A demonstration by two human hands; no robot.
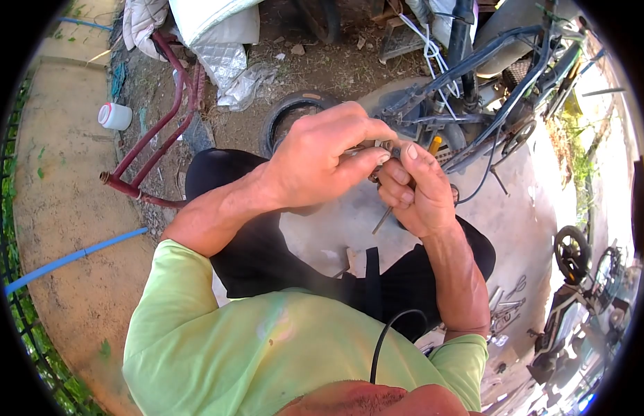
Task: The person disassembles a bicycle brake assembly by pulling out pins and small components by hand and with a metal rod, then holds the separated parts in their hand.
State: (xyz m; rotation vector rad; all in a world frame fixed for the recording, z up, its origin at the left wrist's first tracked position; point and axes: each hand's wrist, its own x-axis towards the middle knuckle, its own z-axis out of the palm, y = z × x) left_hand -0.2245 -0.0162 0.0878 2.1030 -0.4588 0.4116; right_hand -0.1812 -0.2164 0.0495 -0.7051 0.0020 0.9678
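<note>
In front of my knees, both hands meet at a small metal part [386, 146], mostly covered by the fingers. My left hand [322, 156] is closed, its thumb and forefinger pinching the part from the left. From the right, my right hand [422, 184] is also closed round it, thumb on top and fingers curled beneath. A thin metal rod [382, 220] sticks out below the right fingers; whether it joins the part I cannot tell. The part's exact kind is hidden.
A dark motorcycle frame [502, 76] stands at upper right. A round black tyre-like ring [270, 128] lies beyond my left hand. Red metal tubing [155, 149] and a white jar [115, 116] are leftward. Several hand tools [505, 305] lie at lower right, near a parked motorcycle [571, 298].
</note>
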